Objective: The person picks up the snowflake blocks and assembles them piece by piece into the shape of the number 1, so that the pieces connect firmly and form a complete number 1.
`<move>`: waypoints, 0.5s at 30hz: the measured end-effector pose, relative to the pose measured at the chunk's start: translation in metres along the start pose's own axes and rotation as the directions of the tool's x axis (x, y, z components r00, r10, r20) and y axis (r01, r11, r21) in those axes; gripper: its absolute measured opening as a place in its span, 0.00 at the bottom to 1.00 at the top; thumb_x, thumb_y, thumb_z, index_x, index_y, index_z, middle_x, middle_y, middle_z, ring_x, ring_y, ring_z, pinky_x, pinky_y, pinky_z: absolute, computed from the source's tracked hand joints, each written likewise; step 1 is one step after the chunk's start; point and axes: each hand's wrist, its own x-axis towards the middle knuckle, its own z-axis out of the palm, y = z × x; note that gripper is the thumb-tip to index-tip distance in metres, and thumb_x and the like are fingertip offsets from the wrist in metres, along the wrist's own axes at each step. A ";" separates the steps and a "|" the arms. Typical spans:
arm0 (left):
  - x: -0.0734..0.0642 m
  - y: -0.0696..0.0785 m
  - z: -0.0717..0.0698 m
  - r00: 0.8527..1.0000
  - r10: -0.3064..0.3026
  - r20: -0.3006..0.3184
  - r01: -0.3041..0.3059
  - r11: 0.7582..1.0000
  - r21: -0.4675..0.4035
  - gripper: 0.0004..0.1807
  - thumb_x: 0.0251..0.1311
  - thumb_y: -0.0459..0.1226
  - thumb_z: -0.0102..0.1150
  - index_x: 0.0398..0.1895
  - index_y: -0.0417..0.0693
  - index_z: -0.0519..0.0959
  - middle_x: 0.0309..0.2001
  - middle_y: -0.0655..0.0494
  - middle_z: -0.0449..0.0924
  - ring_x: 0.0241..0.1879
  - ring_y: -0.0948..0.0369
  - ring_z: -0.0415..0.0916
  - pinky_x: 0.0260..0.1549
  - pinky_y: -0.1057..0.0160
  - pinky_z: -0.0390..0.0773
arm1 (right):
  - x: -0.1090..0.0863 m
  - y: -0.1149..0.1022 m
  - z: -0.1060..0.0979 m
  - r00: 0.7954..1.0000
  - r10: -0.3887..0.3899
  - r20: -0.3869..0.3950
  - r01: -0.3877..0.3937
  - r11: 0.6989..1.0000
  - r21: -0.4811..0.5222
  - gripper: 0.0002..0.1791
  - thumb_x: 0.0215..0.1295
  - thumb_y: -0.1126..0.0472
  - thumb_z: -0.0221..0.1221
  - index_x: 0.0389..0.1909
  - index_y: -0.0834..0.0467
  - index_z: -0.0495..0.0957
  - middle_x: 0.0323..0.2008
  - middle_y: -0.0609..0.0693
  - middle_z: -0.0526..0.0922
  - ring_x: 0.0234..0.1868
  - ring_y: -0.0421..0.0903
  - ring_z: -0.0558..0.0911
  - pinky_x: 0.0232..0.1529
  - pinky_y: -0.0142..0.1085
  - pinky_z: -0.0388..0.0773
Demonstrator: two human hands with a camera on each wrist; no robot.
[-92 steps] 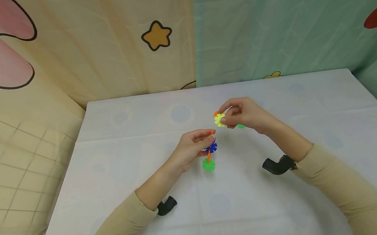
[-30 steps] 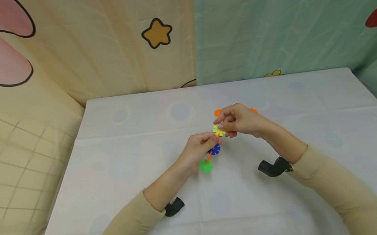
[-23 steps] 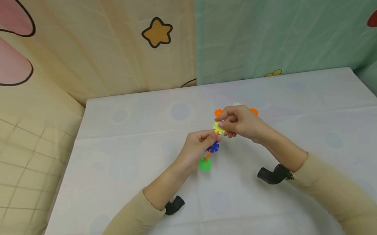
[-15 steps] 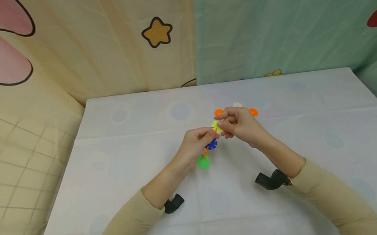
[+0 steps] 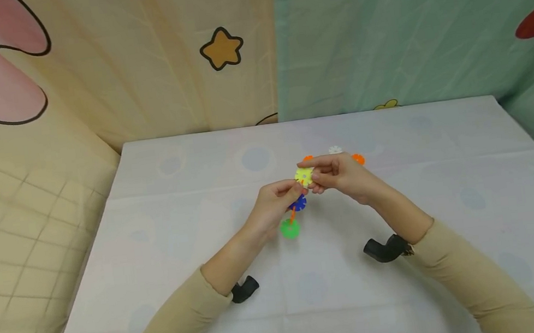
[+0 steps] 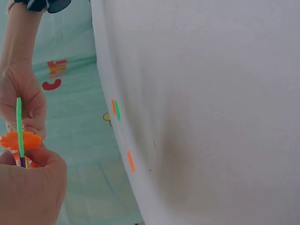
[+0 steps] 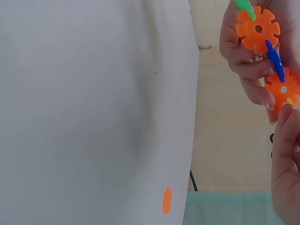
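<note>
My left hand (image 5: 271,204) pinches a chain of slotted snowflake discs near its upper end. Hanging below those fingers are a blue disc (image 5: 299,203) and a green disc (image 5: 290,228), linked by an orange disc (image 7: 248,30) that stands nearly edge-on in the head view. A second orange disc (image 7: 275,90) sits at the left fingertips, joined to the blue one. My right hand (image 5: 349,176) pinches a yellow disc (image 5: 303,176) by its right side, its index finger stretched along the top. The yellow rim meets the upper orange disc; how deep the slots fit is hidden by fingers.
Behind the right hand, a white disc (image 5: 335,149) and an orange loose disc (image 5: 358,159) lie on the white-covered table (image 5: 181,242). Another orange piece (image 5: 308,158) shows above the index finger. A loose green disc (image 6: 117,110) appears in the left wrist view. Curtains stand behind.
The yellow disc, held apart from the chain about three seconds ago, has come down and left to meet it. The right index finger has since straightened along the yellow disc's top.
</note>
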 end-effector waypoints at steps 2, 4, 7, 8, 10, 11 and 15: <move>0.000 0.000 -0.001 1.000 -0.023 -0.003 0.023 1.000 -0.008 0.15 0.64 0.37 0.54 0.45 0.32 0.79 0.42 0.42 0.81 0.34 0.64 0.74 0.37 0.68 0.75 | -0.001 0.001 0.000 1.000 -0.002 0.015 0.002 1.000 0.007 0.20 0.67 0.72 0.50 0.59 0.72 0.67 0.34 0.55 0.81 0.29 0.41 0.79 0.38 0.34 0.80; 0.000 0.000 -0.001 0.999 -0.039 0.003 0.039 0.999 -0.018 0.15 0.63 0.37 0.55 0.47 0.33 0.78 0.44 0.41 0.81 0.33 0.65 0.75 0.36 0.68 0.76 | -0.001 0.002 0.000 1.000 -0.007 0.021 0.006 1.000 0.015 0.20 0.67 0.72 0.50 0.59 0.72 0.66 0.34 0.55 0.81 0.29 0.41 0.79 0.38 0.34 0.80; 0.000 0.000 -0.002 0.999 -0.046 0.013 0.047 0.999 -0.021 0.16 0.63 0.36 0.57 0.49 0.34 0.78 0.46 0.40 0.80 0.34 0.65 0.76 0.37 0.68 0.77 | -0.001 0.004 0.000 1.000 -0.011 0.023 0.010 1.000 0.022 0.20 0.67 0.72 0.50 0.59 0.72 0.67 0.34 0.55 0.81 0.29 0.42 0.79 0.37 0.34 0.80; 0.000 0.000 -0.002 0.999 -0.047 0.018 0.047 0.999 -0.018 0.16 0.62 0.36 0.57 0.50 0.34 0.77 0.47 0.39 0.79 0.35 0.65 0.76 0.38 0.68 0.77 | -0.002 0.004 -0.001 1.000 -0.012 0.025 0.011 1.000 0.022 0.20 0.67 0.72 0.50 0.59 0.72 0.67 0.34 0.56 0.81 0.29 0.42 0.79 0.37 0.34 0.80; 0.000 0.000 -0.003 0.999 -0.047 0.028 0.047 0.999 -0.014 0.17 0.62 0.36 0.57 0.50 0.34 0.77 0.48 0.38 0.78 0.35 0.65 0.77 0.39 0.68 0.77 | -0.002 0.005 -0.001 1.000 -0.013 0.028 0.012 1.000 0.017 0.20 0.67 0.72 0.50 0.59 0.72 0.67 0.34 0.56 0.81 0.29 0.42 0.79 0.38 0.35 0.80; 0.001 0.000 -0.003 0.998 -0.048 0.031 0.048 0.999 -0.013 0.17 0.62 0.37 0.58 0.50 0.34 0.77 0.49 0.39 0.78 0.36 0.65 0.77 0.40 0.68 0.77 | -0.002 0.006 -0.001 0.999 -0.013 0.030 0.012 1.000 0.014 0.20 0.67 0.72 0.50 0.59 0.72 0.67 0.34 0.56 0.81 0.29 0.42 0.79 0.38 0.35 0.80; 0.001 0.002 -0.004 0.997 -0.058 0.041 0.059 0.998 -0.025 0.17 0.62 0.36 0.58 0.50 0.34 0.77 0.49 0.39 0.78 0.34 0.64 0.77 0.39 0.68 0.77 | -0.002 0.007 -0.002 0.999 -0.010 0.033 0.010 1.000 0.011 0.20 0.67 0.72 0.50 0.59 0.72 0.67 0.34 0.55 0.81 0.30 0.42 0.79 0.38 0.34 0.80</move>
